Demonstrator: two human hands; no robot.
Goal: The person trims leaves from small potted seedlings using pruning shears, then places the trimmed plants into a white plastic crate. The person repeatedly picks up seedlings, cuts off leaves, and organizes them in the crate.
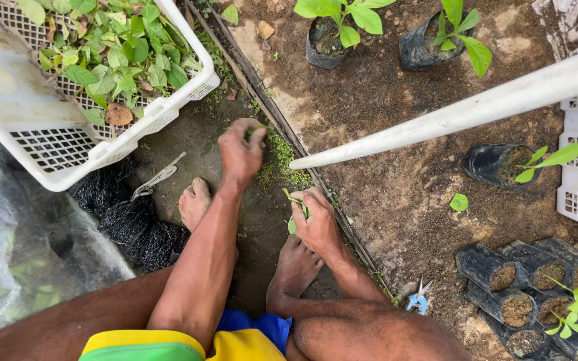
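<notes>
Left hand (241, 150) is closed around a small green sprig (254, 131); right hand (316, 224) grips a leafy cutting (296, 204), both above the ground near a white crate (168, 100).

The left hand (241, 148) pinches a green sprig near the white crate (168, 110); the right hand (316, 224) grips a leafy cutting (296, 200).

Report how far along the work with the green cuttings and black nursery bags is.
Done: black nursery bags filled with soil lie stacked, several holding seedlings. In hand: the right hand has a grip on a green leafy cutting; the left hand pinches another green sprig. Left: the white plastic crate holds many loose green leaves. Small blue-handled scissors lie unused.
</notes>
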